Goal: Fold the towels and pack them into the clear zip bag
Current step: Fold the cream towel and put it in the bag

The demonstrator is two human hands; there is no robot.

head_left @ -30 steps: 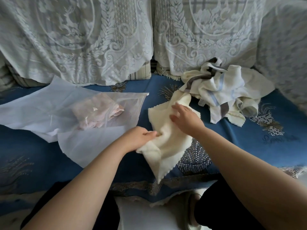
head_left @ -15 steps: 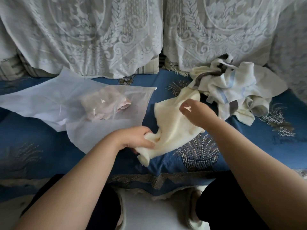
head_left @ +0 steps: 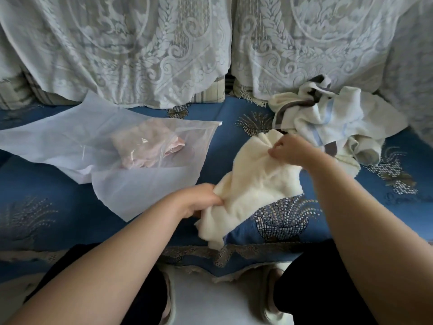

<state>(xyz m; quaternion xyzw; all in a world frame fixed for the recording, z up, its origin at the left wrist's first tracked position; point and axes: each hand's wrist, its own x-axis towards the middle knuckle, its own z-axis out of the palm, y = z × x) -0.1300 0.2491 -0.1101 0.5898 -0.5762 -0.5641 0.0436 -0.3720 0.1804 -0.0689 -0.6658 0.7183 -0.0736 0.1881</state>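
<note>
On blue sofa | left hand [head_left: 199, 199] grips cream towel [head_left: 253, 181] near edge | right hand [head_left: 290, 148] pinches far corner | zip bag [head_left: 145, 160] beside, pink towel [head_left: 145, 148] inside

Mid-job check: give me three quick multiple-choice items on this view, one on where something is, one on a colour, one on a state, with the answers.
1. Where is the pile of unfolded towels?
A. inside the zip bag
B. at the back right of the blue sofa cover, beyond the right hand
C. on the floor

2. What colour is the towel in the hands?
A. cream
B. dark green
C. red

3. What already lies in the clear zip bag?
A. nothing
B. a pale pink towel
C. a striped towel

Answers: 1 B, the pile sits behind the right hand near the lace covers. 2 A, the cream towel is gripped by the left hand and pinched by the right. 3 B, the pink towel shows through the plastic.
</note>
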